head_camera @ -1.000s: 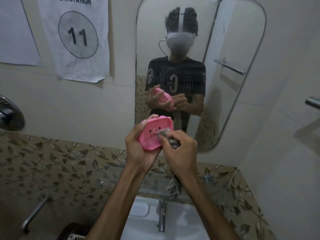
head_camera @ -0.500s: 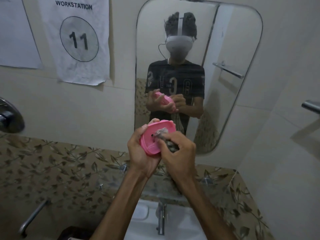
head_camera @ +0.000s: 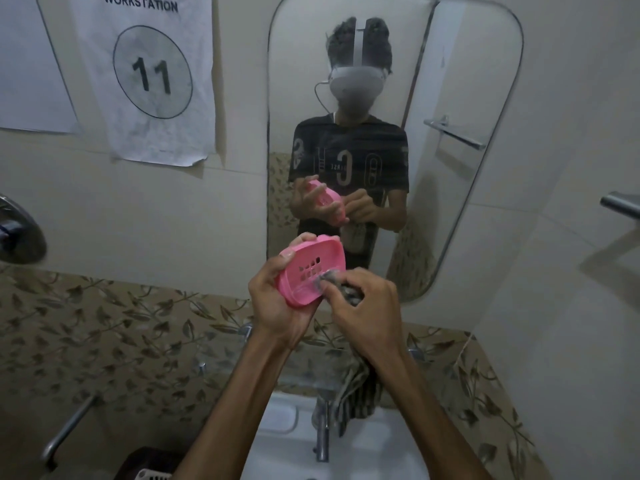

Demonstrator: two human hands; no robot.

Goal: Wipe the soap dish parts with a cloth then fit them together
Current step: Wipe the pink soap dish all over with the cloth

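Note:
My left hand (head_camera: pixel 277 299) grips a pink soap dish part (head_camera: pixel 308 268), an oval tray with several drain slots, tilted so its hollow side faces me. My right hand (head_camera: pixel 363 306) is closed on a bunched grey striped cloth (head_camera: pixel 341 289) and presses it against the tray's lower right rim. The cloth's loose end hangs down behind my right wrist toward the basin. No second dish part is visible in my hands.
A white wash basin (head_camera: pixel 363 452) with a chrome tap (head_camera: pixel 322 434) lies below my arms. A mirror (head_camera: pixel 450 168) hangs on the wall ahead, reflecting me. A paper sign marked 11 (head_camera: pixel 152 74) is at upper left; a floral tile band runs along the wall.
The tray has turned so its slotted inside faces me more. The cloth has slid from the tray's middle down to its lower right edge. Both hands sit slightly lower.

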